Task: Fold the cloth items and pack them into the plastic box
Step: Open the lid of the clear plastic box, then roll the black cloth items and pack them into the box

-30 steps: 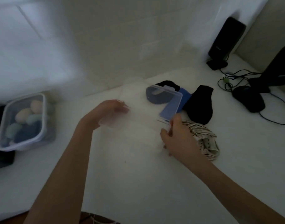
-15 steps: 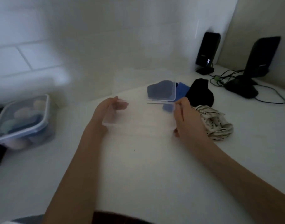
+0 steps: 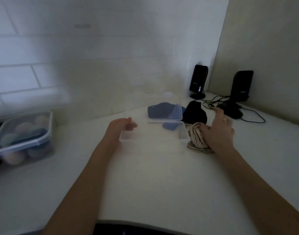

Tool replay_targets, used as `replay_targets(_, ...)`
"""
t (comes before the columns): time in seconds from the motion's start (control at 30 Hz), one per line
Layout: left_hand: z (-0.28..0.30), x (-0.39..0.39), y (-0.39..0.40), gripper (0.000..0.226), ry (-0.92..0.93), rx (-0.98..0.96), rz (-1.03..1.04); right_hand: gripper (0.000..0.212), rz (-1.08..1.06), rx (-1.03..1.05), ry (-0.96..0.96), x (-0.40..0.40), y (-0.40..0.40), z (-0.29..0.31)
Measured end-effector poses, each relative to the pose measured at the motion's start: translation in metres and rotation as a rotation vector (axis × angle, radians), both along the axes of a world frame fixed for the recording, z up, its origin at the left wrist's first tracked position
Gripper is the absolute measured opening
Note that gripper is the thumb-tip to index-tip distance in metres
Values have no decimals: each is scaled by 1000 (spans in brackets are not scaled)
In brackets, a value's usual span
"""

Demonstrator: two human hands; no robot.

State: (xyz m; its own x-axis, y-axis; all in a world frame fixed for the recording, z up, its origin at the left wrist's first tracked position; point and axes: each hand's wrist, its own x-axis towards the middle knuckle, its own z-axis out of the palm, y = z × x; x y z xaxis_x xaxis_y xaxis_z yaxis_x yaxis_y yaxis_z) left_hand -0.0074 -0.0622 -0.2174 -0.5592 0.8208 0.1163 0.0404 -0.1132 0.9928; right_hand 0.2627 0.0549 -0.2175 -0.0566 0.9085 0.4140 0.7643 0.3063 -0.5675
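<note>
head view, mid-frame: left hand (image 3: pixel 124 126) grips the open box (image 3: pixel 153 136) edge, right hand (image 3: pixel 216 131) flat and open on striped cloth (image 3: pixel 195 138); a hasty pull could tip the light box.

Striped cloth (image 3: pixel 195 138) partly under right hand (image 3: pixel 218 131); lidded tub (image 3: pixel 43 133) cut off left.
</note>
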Motion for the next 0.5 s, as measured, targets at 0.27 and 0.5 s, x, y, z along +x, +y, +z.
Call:
replay_targets(0.27,1,2,11,26,17,-29,-11,63,217,-84,118,-9,17,-14)
replay_targets(0.5,2,7,11,19,-14,-59,-25,40,142,-74,107,-5,20,-11)
